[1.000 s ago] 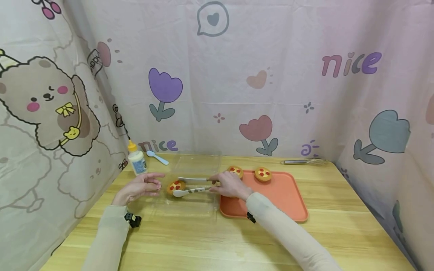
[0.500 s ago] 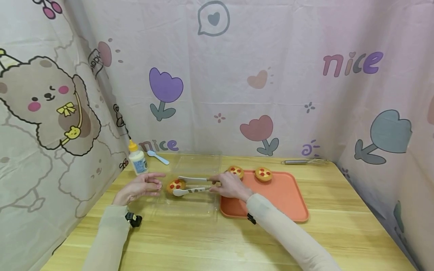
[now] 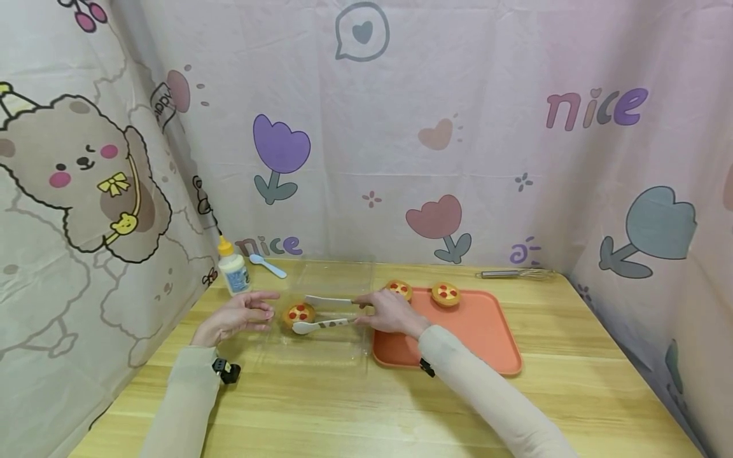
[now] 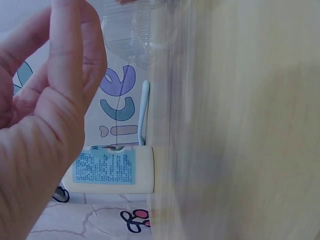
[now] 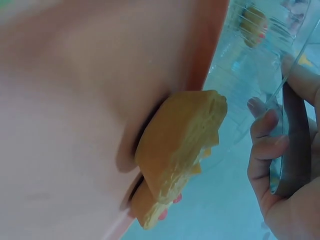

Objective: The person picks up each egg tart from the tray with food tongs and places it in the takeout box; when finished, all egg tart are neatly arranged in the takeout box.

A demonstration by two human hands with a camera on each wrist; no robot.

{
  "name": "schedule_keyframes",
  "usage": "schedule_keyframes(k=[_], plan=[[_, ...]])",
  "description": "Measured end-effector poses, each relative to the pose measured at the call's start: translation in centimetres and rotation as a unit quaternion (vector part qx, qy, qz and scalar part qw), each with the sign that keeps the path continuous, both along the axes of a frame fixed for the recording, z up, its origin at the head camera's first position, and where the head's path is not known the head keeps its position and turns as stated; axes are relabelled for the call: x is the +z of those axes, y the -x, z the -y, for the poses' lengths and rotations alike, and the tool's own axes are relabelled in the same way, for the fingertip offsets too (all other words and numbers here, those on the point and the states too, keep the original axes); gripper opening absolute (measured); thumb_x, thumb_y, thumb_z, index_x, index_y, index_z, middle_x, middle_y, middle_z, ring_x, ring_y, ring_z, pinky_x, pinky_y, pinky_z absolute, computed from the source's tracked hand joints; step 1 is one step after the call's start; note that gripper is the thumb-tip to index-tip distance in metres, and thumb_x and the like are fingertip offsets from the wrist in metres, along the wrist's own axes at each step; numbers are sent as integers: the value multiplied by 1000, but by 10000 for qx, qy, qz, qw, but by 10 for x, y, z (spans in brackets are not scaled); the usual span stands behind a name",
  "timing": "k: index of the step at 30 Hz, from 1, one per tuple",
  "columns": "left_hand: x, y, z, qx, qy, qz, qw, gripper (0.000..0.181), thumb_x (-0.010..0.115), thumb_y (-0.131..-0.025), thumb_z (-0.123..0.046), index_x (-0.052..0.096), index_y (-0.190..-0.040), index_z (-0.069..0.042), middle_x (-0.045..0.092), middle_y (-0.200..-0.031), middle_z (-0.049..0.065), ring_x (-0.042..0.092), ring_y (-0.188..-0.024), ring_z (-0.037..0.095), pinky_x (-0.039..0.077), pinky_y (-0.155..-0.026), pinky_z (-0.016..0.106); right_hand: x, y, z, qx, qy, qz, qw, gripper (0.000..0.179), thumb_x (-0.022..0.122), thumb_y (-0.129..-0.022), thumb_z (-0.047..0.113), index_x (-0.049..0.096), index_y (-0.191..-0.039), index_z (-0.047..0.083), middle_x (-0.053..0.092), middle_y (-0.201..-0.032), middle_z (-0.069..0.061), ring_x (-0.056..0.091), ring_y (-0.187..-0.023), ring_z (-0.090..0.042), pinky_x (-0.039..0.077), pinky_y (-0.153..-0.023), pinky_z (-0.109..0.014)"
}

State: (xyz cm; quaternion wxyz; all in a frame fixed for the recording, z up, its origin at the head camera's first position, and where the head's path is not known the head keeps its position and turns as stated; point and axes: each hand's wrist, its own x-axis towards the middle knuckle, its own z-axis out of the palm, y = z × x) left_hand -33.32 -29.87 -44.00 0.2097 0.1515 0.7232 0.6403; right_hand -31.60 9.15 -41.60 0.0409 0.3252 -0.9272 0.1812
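My right hand (image 3: 394, 312) grips a pair of tongs (image 3: 323, 324) with white ends, its fingers curled round the metal handle (image 5: 294, 145) in the right wrist view. The tongs' two arms stand spread over a clear plastic box (image 3: 338, 356), one on either side of a small toy pizza tart (image 3: 299, 314) with red toppings. At the box's left side, my left hand (image 3: 235, 316) is held with fingers extended and holds nothing. In the left wrist view this hand (image 4: 55, 95) shows loosely bent fingers.
An orange tray (image 3: 481, 343) right of the box bears a pizza tart (image 3: 445, 294) and another tart (image 3: 399, 290) partly behind my right hand. The box's raised lid (image 3: 338, 275), a glue bottle (image 3: 233, 272), a blue spoon (image 3: 268, 266) and a whisk (image 3: 515, 273) are at the back.
The tongs' arms have spread slightly, the far arm shifting away from the tart. Both hands stay almost where they were.
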Motion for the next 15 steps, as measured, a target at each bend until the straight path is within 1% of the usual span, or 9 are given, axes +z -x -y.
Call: schedule_keyframes(k=[2, 4, 7, 10, 12, 15], plan=[[0, -1, -1, 6, 12, -3, 10000, 68, 62, -92, 2, 24, -149, 10, 63, -107, 10, 67, -98, 20, 58, -93, 46, 1, 0, -2, 7, 29, 3, 10000, 48, 71, -88, 43, 65, -129, 20, 72, -114, 1, 68, -87, -11, 58, -73, -27], [1, -1, -1, 9, 8, -8, 10000, 69, 62, -92, 2, 24, -148, 11, 63, -107, 10, 67, -97, 20, 58, -93, 46, 1, 0, -5, 27, 118, 15, 9999, 47, 71, -88, 42, 65, -130, 19, 72, -115, 1, 69, -95, -14, 59, -82, -31], [0, -1, 0, 7, 7, -28, 10000, 69, 63, -92, 1, 24, -148, 11, 63, -107, 10, 67, -97, 21, 58, -92, 46, 1, 1, -8, 55, 244, 75, 9997, 47, 71, -89, 40, 65, -130, 19, 72, -115, 0, 69, -95, -17, 59, -83, -33], [-1, -1, 1, -14, 38, -70, 10000, 69, 63, -92, 1, 24, -148, 11, 63, -108, 11, 67, -98, 21, 58, -93, 47, 0, 1, -12, 69, 315, 104, 9994, 47, 71, -89, 40, 64, -131, 20, 72, -115, -1, 68, -91, -16, 58, -81, -32], [-1, 0, 1, 25, 62, -68, 10000, 69, 63, -92, 1, 25, -148, 10, 63, -108, 12, 67, -98, 21, 58, -93, 47, 0, 2, -15, 87, 361, 75, 9993, 47, 70, -90, 41, 64, -131, 20, 72, -115, -2, 68, -87, -14, 58, -80, -31], [-2, 2, 1, 20, 91, -70, 9999, 67, 61, -93, 2, 26, -149, 9, 61, -110, 13, 66, -99, 22, 57, -93, 46, -1, 0, -20, 110, 463, 52, 9989, 47, 70, -90, 42, 64, -130, 19, 72, -114, -3, 65, -77, -10, 57, -76, -31]])
